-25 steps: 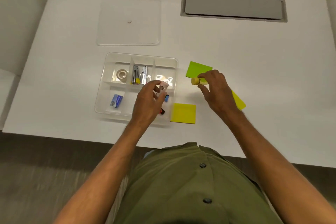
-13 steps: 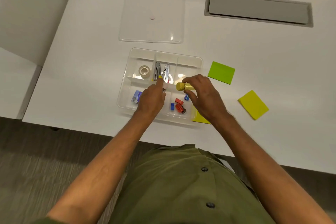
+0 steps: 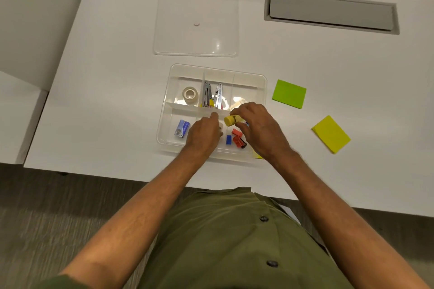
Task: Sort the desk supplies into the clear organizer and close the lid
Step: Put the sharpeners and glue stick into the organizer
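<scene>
Step in hand: placing small supplies into the clear organizer (image 3: pixel 164 129), which sits open on the white tabletop (image 3: pixel 105 77).

Right hand (image 3: pixel 260 131): closed around a yellow cylindrical item (image 3: pixel 230 120), probably a glue stick. Only its capped end shows past the fingers. It is held over the near-right compartment, above the red and blue small items (image 3: pixel 237 139) lying there.

Left hand (image 3: pixel 204 135): over the near-middle compartment, fingers curled, index finger extended toward the central divider. A pale object appears beneath the fingers; whether it is gripped cannot be told.

Contents already sorted:
- Tape roll (image 3: pixel 189 94), far-left compartment.
- Metal tools (image 3: pixel 212 96), far-middle compartment.
- Blue-labelled box (image 3: pixel 182 128), near-left compartment.

Still outside the organizer:
- Green sticky-note pad (image 3: pixel 289 93), just right of it.
- Yellow sticky-note pad (image 3: pixel 331 134), farther right.
- A further yellow pad (image 3: pixel 257 155), mostly hidden under the right wrist at the near-right corner.

The lid (image 3: pixel 196 24) lies flat on the tabletop beyond the organizer, apart from it.

Next move, as judged: lower the yellow item into a compartment and release it. Then collect the pads, likely for the unoccupied far-right compartment, before fitting the lid.
</scene>
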`<state>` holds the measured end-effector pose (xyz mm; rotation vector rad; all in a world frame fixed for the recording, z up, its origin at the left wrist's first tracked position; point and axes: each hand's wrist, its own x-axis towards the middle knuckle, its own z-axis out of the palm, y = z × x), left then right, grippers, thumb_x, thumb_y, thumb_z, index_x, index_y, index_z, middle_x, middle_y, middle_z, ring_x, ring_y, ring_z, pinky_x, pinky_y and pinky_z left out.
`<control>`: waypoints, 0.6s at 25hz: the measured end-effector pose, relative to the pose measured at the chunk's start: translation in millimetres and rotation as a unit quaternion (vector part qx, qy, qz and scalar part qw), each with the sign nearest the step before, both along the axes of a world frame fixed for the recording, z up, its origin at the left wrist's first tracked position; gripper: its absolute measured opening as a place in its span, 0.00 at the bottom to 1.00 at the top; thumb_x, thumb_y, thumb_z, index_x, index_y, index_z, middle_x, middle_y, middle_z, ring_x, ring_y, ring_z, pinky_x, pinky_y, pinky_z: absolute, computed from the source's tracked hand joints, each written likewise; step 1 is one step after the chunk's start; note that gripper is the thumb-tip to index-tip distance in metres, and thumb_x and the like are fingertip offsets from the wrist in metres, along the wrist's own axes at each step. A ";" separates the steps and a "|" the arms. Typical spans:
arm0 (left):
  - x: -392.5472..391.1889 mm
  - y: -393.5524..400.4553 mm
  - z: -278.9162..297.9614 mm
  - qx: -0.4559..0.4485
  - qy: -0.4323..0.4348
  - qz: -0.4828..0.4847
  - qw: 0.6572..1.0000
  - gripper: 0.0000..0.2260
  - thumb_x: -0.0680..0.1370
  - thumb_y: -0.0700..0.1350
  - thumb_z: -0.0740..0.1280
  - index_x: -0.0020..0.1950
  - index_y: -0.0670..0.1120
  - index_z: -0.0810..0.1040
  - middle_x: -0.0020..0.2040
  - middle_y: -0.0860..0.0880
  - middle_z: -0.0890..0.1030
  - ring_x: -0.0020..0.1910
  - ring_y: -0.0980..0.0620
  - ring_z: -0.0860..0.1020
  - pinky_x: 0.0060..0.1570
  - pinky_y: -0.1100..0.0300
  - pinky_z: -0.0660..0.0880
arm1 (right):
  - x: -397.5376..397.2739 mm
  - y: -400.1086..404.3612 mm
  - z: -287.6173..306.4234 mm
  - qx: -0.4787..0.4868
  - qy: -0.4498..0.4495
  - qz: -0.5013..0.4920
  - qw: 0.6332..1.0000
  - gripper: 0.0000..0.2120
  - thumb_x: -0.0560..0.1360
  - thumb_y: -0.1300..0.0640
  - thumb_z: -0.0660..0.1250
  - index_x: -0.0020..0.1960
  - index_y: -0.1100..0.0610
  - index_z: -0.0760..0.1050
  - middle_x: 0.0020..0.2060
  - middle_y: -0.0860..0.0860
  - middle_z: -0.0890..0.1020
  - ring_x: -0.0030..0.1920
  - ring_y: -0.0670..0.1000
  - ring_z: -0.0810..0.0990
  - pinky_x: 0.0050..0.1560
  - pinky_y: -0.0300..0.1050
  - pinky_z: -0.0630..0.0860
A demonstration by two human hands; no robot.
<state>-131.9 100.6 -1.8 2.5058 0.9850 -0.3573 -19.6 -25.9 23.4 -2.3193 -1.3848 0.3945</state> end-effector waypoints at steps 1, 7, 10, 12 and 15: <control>-1.9 2.2 2.8 -0.011 -0.001 -0.002 1.000 0.18 0.79 0.51 0.69 0.65 0.45 0.71 0.56 0.43 0.82 0.52 0.44 0.82 0.50 0.55 0.77 | -1.6 3.4 0.5 -0.007 -0.005 0.009 1.000 0.14 0.78 0.58 0.71 0.63 0.53 0.78 0.61 0.53 0.80 0.59 0.55 0.76 0.59 0.49 0.75; -45.2 21.3 14.2 0.077 -0.140 0.007 0.987 0.17 0.78 0.51 0.70 0.65 0.47 0.76 0.61 0.45 0.80 0.58 0.47 0.78 0.57 0.56 0.75 | -10.6 25.1 -9.0 -0.035 -0.049 0.085 0.995 0.19 0.72 0.62 0.75 0.61 0.51 0.77 0.59 0.53 0.80 0.57 0.55 0.76 0.53 0.50 0.79; -71.6 38.6 2.4 0.127 -0.136 0.038 0.982 0.28 0.75 0.59 0.71 0.70 0.47 0.72 0.72 0.43 0.71 0.70 0.43 0.69 0.68 0.49 0.70 | -17.6 37.5 -18.0 -0.051 -0.091 0.155 0.982 0.20 0.72 0.64 0.74 0.62 0.52 0.77 0.58 0.53 0.79 0.57 0.55 0.76 0.50 0.51 0.78; -83.6 47.2 -3.0 0.076 -0.099 0.071 0.990 0.37 0.73 0.65 0.69 0.75 0.48 0.65 0.78 0.42 0.61 0.77 0.41 0.61 0.73 0.44 0.63 | -24.9 46.6 -22.7 -0.066 -0.109 0.191 0.973 0.19 0.73 0.64 0.73 0.62 0.53 0.77 0.57 0.54 0.79 0.56 0.55 0.77 0.50 0.51 0.78; -91.8 50.8 -4.4 -0.024 -0.072 0.088 0.993 0.48 0.67 0.72 0.66 0.80 0.49 0.56 0.82 0.45 0.48 0.81 0.42 0.50 0.76 0.44 0.57 | -33.9 55.2 -28.4 -0.099 -0.125 0.232 0.960 0.18 0.73 0.63 0.74 0.61 0.54 0.77 0.55 0.55 0.79 0.54 0.55 0.77 0.50 0.51 0.79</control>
